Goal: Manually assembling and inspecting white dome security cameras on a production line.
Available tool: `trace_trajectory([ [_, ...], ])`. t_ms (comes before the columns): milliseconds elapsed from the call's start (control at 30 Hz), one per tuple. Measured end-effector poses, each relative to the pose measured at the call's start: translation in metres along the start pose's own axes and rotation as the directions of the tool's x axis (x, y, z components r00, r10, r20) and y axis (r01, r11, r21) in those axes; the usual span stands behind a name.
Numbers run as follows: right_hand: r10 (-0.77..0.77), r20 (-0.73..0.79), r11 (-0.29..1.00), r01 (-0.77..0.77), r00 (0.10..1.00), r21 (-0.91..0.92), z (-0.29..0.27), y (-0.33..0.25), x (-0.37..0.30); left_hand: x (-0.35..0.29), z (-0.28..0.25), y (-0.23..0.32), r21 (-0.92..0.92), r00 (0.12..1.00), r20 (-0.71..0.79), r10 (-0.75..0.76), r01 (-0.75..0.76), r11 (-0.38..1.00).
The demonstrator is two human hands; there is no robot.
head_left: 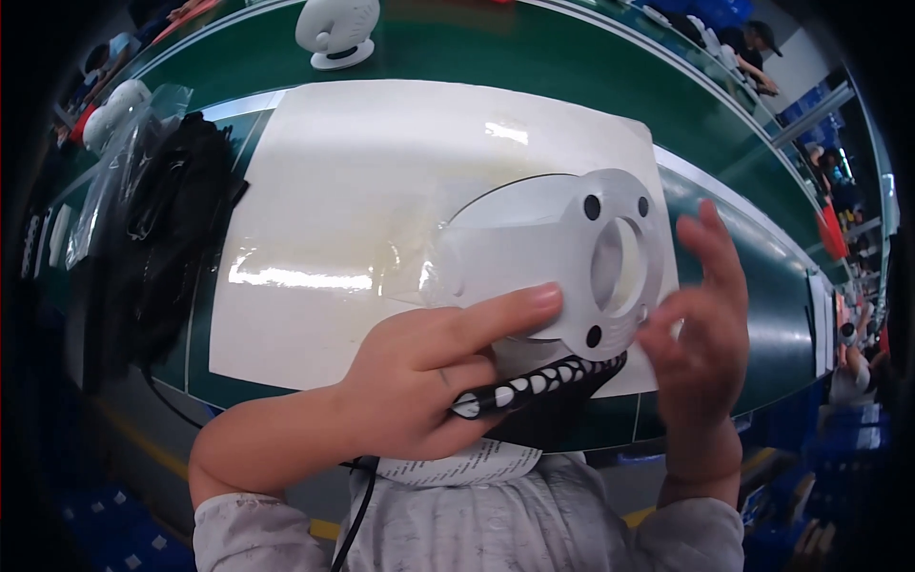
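Note:
My left hand [429, 367] grips a white plastic housing [572, 262] with a flat round face, a large central opening and small dark screw holes; the index finger lies across its lower edge. A clear plastic film or bag [429, 267] clings to the housing's left side. My right hand [701, 315] hovers at the housing's right rim with fingers spread, the fingertips touching or nearly touching its edge. A black strap with white oval marks [543, 386] runs under the housing near my left fingers.
A large white sheet [381, 162] covers the green bench [534, 57]. A heap of black cables in clear bags [152, 219] lies at the left. A white rounded device [335, 29] stands at the back. Other people work at the far right.

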State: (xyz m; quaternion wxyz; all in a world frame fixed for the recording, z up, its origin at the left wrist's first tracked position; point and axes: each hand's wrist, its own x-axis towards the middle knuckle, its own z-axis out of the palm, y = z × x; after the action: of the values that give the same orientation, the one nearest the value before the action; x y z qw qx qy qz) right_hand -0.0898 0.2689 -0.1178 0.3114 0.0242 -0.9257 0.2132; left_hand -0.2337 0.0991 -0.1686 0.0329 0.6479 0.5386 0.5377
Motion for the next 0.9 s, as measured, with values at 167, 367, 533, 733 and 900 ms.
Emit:
trace_trajectory([
  [167,0.430,0.074,0.795,-0.416,0.900,0.441,-0.001,0.019,-0.009,0.000,0.003,-0.002,0.007,1.000,-0.017,-0.014,0.014,1.000],
  [367,0.289,0.006,0.942,-0.286,0.957,0.179,-0.003,0.016,-0.016,0.004,0.005,-0.001,0.011,0.998,-0.060,0.018,-0.017,1.000],
  [533,0.223,-0.015,0.968,-0.220,0.975,0.119,-0.003,0.017,-0.019,0.003,0.004,0.001,0.018,0.999,-0.032,-0.036,0.036,0.999],
  [733,0.102,-0.065,0.994,-0.099,0.993,0.055,-0.001,0.020,-0.021,0.004,0.004,0.000,0.009,0.999,-0.034,-0.001,0.001,1.000],
  [900,0.027,-0.080,1.000,-0.028,0.996,-0.012,0.002,0.019,-0.024,0.003,0.006,0.000,0.002,0.998,-0.066,0.018,-0.018,1.000],
])
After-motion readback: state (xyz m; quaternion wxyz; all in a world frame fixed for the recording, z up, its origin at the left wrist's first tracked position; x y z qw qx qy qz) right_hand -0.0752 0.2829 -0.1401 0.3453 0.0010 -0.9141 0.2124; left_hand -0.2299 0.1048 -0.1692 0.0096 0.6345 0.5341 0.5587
